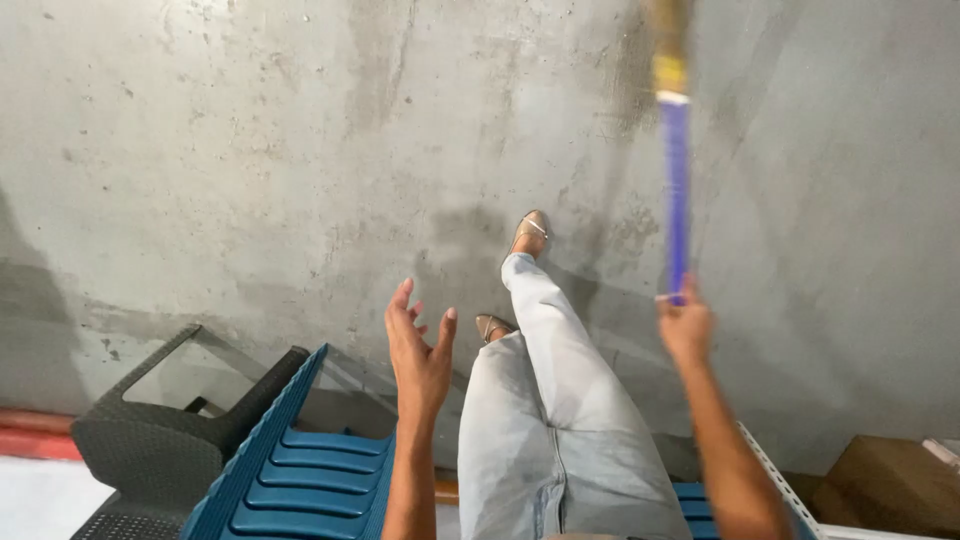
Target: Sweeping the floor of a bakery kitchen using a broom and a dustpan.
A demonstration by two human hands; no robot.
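Right hand: the right hand point(686, 325) is raised in front of the body, its fingers point(672, 303) closed around the lower end of a long handle point(677, 190).
Handle: a blue shaft with a yellow section above it, held nearly upright; its upper part is blurred and runs out of view at the top edge, so whatever it carries at that end cannot be told.
Left hand: the left hand point(418, 345) is held free, palm turned inward, fingers spread and holding nothing, well apart from the handle.
Stance: the legs in pale trousers point(545, 420) step forward, one sandalled foot point(529, 232) ahead of the other on the concrete floor point(250, 150).
Surroundings: a blue plastic chair point(300, 470) lies just beside the left forearm, a dark woven chair point(160, 430) beyond it; a cardboard box point(885, 485) sits at lower right.
Progress: the tool is in hand and lifted; the floor shows stains and darker patches, and no worked area can be distinguished from the rest.
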